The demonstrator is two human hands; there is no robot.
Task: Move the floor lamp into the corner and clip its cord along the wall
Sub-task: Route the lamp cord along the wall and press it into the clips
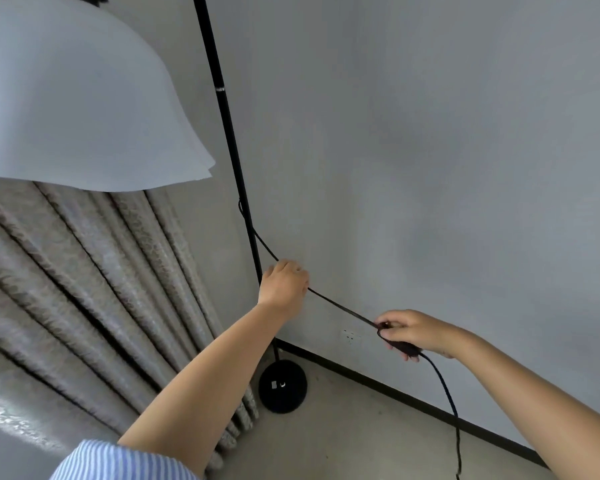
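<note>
The floor lamp stands in the corner: a thin black pole [227,133], a round black base [283,386] on the floor, and a big white shade [70,105] at upper left. Its black cord [340,308] leaves the pole and runs taut down to the right, close to the grey wall. My left hand [284,284] is closed around the cord near the pole. My right hand [414,332] grips the cord further along, at a thicker dark piece on it. Below that hand the cord hangs slack to the floor.
A patterned beige curtain [94,285] hangs left of the lamp. A white wall socket [350,337] sits low on the grey wall [447,150], just left of my right hand. A dark skirting board [413,398] runs along the floor.
</note>
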